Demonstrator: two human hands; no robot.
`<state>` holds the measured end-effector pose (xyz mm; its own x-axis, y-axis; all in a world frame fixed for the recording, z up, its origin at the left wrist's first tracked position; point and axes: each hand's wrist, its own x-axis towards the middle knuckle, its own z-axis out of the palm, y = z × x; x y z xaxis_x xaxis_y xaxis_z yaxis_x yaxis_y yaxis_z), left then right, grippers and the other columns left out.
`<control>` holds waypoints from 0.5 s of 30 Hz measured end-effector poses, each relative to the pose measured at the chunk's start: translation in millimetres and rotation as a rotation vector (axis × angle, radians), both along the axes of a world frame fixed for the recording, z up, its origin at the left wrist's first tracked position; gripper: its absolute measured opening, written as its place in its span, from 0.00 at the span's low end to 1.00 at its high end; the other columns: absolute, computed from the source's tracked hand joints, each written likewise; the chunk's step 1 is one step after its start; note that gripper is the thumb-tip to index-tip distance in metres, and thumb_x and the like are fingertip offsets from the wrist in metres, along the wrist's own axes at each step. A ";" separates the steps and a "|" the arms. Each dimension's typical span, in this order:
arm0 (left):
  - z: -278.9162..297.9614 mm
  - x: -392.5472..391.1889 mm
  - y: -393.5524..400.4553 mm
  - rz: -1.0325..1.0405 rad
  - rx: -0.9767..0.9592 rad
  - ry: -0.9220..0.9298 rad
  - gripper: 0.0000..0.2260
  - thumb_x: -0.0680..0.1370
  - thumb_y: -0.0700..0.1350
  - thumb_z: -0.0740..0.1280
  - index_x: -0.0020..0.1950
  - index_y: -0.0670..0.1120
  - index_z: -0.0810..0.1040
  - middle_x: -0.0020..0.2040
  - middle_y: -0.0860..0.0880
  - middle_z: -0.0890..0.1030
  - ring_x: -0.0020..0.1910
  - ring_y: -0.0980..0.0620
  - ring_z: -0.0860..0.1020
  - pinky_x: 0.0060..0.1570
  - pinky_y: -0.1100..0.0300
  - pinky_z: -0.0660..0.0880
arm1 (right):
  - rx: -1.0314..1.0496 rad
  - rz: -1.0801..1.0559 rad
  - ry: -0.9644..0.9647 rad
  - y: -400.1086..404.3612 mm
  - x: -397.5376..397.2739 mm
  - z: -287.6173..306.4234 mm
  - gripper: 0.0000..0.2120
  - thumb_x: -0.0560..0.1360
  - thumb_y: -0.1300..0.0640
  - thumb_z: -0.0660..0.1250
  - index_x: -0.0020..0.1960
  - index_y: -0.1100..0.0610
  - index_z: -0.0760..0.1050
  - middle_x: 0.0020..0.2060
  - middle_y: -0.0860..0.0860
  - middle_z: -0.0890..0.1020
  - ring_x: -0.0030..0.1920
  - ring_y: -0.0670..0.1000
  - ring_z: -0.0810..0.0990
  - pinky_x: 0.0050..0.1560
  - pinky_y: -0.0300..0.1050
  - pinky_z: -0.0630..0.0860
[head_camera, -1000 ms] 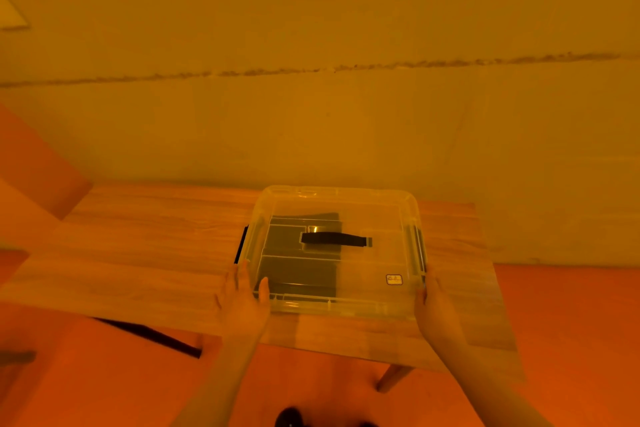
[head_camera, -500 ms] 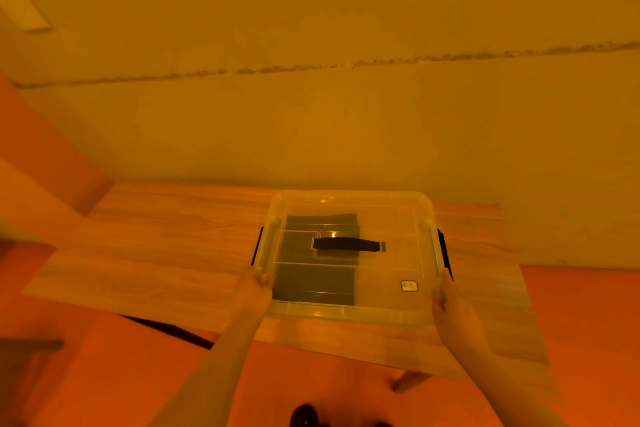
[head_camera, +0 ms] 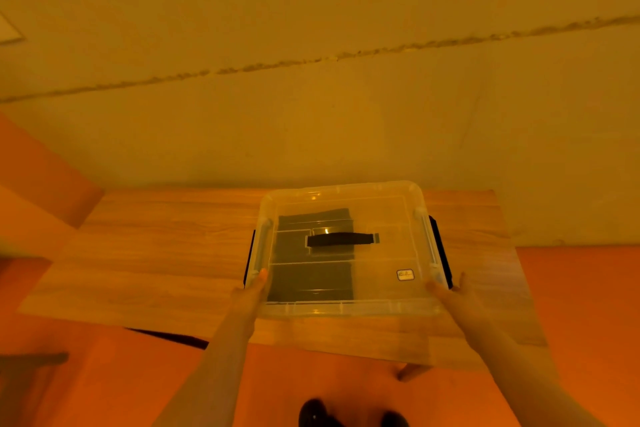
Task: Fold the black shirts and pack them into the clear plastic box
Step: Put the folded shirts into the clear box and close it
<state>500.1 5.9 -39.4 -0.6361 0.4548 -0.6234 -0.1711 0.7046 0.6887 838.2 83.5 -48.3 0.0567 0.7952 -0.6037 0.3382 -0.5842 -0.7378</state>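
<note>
Both hands, left (head_camera: pixel 250 291) and right (head_camera: pixel 450 291), fingers gripping the lidded clear plastic box (head_camera: pixel 381 218) of folded black shirts (head_camera: pixel 311 282) on the wooden desk (head_camera: pixel 156 253); even pressure should seat the black side latches (head_camera: pixel 440 250)

plain indoor room, likely home or bare rented space; exact kind cannot be told. evidence: light wooden table (head_camera: pixel 145 263) with wood-grain top on slim legs, pushed against unpainted plaster wall (head_camera: pixel 311 121) marked by long rough crack or seam (head_camera: pixel 311 59); smooth floor (head_camera: pixel 104 374) tinted orange under warm light; household clear plastic box (head_camera: pixel 381 288) with lid on table; person's dark shoes (head_camera: pixel 313 412) at bottom edge.
</note>
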 end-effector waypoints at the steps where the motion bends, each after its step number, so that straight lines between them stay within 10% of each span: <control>1: -3.2 -1.0 1.0 0.015 0.019 0.020 0.39 0.70 0.62 0.68 0.72 0.41 0.60 0.68 0.38 0.66 0.66 0.37 0.67 0.64 0.40 0.66 | 0.037 -0.011 -0.006 0.7 0.0 -1.1 0.46 0.70 0.45 0.69 0.76 0.55 0.44 0.73 0.59 0.59 0.70 0.63 0.62 0.67 0.62 0.65; 6: 7.4 -5.8 -5.6 -0.095 0.066 0.281 0.37 0.65 0.68 0.69 0.63 0.43 0.71 0.58 0.43 0.78 0.55 0.43 0.77 0.55 0.46 0.75 | 0.232 -0.041 -0.064 -6.0 -8.1 4.2 0.34 0.69 0.47 0.71 0.70 0.56 0.63 0.64 0.56 0.72 0.61 0.57 0.73 0.58 0.56 0.75; 15: -4.8 1.8 0.2 -0.183 0.189 0.483 0.20 0.76 0.45 0.66 0.65 0.38 0.69 0.58 0.37 0.76 0.57 0.38 0.75 0.53 0.40 0.75 | 0.333 0.035 -0.150 -3.7 -17.0 11.7 0.27 0.76 0.56 0.65 0.72 0.59 0.60 0.63 0.59 0.73 0.59 0.61 0.75 0.54 0.54 0.74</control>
